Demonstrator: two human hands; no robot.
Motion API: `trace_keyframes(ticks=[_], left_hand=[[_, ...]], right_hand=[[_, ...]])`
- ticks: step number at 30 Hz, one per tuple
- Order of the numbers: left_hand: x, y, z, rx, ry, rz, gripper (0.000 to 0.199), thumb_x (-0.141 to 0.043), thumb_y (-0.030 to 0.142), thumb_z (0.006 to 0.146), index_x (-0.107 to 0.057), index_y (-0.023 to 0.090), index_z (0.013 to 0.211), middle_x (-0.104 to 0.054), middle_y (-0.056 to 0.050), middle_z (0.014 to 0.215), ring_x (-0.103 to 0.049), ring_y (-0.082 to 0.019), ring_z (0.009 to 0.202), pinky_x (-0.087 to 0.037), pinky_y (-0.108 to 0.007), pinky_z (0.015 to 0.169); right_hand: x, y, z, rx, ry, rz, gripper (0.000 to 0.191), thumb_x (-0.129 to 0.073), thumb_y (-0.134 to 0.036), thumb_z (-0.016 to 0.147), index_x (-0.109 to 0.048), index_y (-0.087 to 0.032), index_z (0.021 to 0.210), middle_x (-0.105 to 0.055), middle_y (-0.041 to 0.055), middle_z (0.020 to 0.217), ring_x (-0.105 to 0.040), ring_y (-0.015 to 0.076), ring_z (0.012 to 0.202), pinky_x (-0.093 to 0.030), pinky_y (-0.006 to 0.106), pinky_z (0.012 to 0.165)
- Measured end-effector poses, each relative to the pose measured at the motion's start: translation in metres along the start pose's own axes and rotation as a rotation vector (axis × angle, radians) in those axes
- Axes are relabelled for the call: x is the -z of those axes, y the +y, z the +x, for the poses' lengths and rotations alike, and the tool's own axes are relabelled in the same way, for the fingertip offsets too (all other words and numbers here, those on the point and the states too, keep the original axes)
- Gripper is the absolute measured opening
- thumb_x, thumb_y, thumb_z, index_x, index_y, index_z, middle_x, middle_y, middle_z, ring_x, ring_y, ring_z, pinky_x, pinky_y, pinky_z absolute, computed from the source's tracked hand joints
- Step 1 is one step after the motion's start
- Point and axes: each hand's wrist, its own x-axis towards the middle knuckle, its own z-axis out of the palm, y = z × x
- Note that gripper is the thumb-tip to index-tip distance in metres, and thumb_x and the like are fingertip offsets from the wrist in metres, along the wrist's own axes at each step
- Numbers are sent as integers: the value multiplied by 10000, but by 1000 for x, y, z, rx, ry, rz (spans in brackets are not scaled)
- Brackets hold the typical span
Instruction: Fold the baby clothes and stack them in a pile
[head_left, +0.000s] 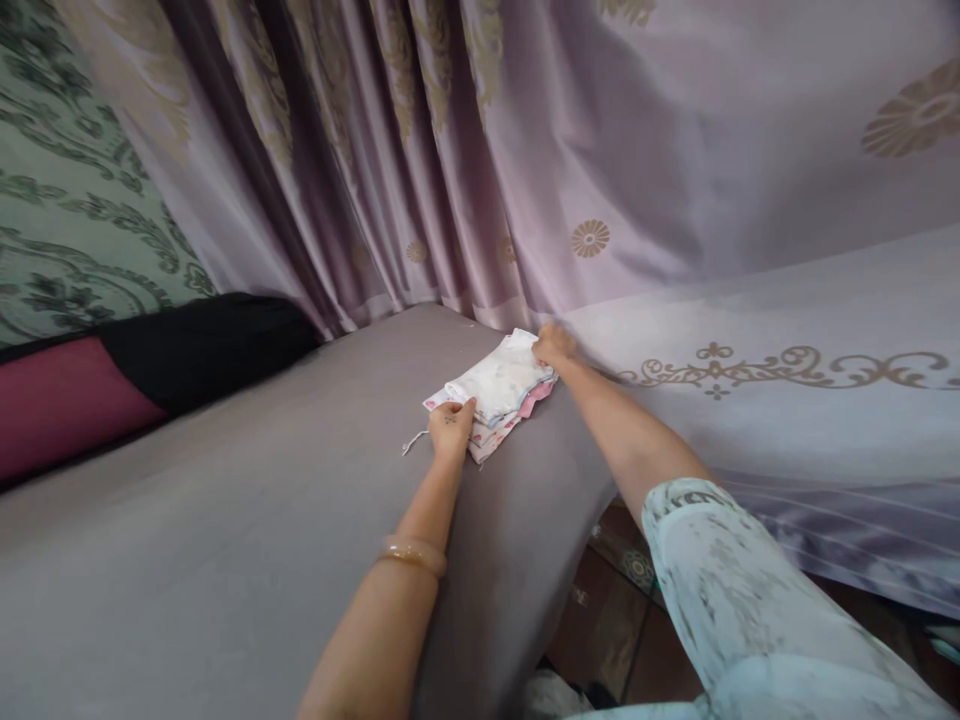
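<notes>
A small stack of folded cloth lies near the far corner of the grey bed [285, 520]. On top is a white folded cloth [499, 380] with a bluish edge. Beneath it shows a white cloth with pink print [491, 440], and a bit of plain pink fabric [536, 400] sticks out at the right. My left hand [451, 425] pinches the near left end of the white cloth. At its far right end, my right hand [555, 347] is closed on the same cloth. A thin white string [412, 440] trails from the stack beside my left hand.
Mauve curtains [600, 150] with gold motifs hang right behind the bed and along the right. A black and dark pink bolster [202, 350] lies at the left against green patterned wallpaper [67, 190]. Past the bed's right edge shows a brown tiled floor [607, 610].
</notes>
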Motion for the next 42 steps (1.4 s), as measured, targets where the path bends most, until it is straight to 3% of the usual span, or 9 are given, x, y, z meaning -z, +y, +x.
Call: trace_keyframes(ticks=[10, 16, 20, 24, 28, 35, 38, 42], left_hand=[[1, 1, -5, 29, -3, -81, 291, -649, 441, 720, -602, 186, 586, -567, -9, 481, -591, -163, 518, -408, -231, 495], [5, 6, -18, 75, -23, -166, 191, -689, 347, 705, -635, 164, 699, -611, -11, 547, -612, -161, 539, -451, -246, 538], [17, 6, -28, 67, -114, -289, 199, -703, 278, 699, -637, 136, 822, -648, -29, 644, -620, -145, 575, -487, -254, 598], [54, -3, -33, -24, -109, -181, 198, -673, 296, 711, -659, 147, 841, -688, -60, 743, -652, -176, 703, -496, -270, 664], [116, -20, -36, -87, 50, 150, 182, -605, 305, 727, -685, 178, 831, -713, -67, 801, -666, -210, 796, -489, -292, 742], [230, -68, -42, -101, 126, 816, 374, -429, 353, 840, -661, 166, 1067, -712, -123, 1030, -638, -268, 967, -448, -396, 930], [256, -85, -49, -91, 193, 999, 451, -413, 418, 854, -631, 159, 1152, -642, -158, 1215, -565, -328, 1129, -408, -456, 987], [260, -92, -62, -32, 192, 1064, 590, -294, 505, 915, -531, 131, 1304, -508, -171, 1392, -461, -373, 1256, -378, -513, 1010]], right_hand=[[-11, 3, -11, 6, 27, -34, 342, -473, -205, 898, -647, -138, 1185, -633, 200, 1220, -607, 301, 1137, -498, 387, 920], [-16, 5, -20, -18, 62, 17, 399, -403, -237, 930, -544, -148, 1293, -639, 184, 1201, -610, 296, 1116, -490, 387, 901], [-23, 2, -25, 122, 119, 15, 399, -321, -260, 969, -565, -172, 1273, -622, 165, 1224, -581, 280, 1150, -453, 379, 951], [-32, -1, -20, 334, 40, -32, 466, -271, -360, 995, -508, -202, 1363, -468, 105, 1453, -381, 271, 1357, -278, 434, 1123], [-41, -1, -11, 316, -132, -64, 583, -143, -472, 999, -348, -228, 1487, -218, 53, 1599, -135, 293, 1465, -111, 531, 1165], [-48, 0, -8, 307, -151, -111, 611, -119, -480, 983, -350, -228, 1489, -220, 64, 1597, -177, 337, 1448, -124, 573, 1147], [-44, -1, -7, 299, -181, -97, 615, -113, -484, 983, -345, -227, 1492, -211, 71, 1599, -169, 335, 1453, -121, 578, 1149], [-35, -16, -23, 331, -122, -70, 620, -124, -470, 989, -292, -185, 1514, -200, 99, 1599, -121, 316, 1467, -80, 601, 1148]])
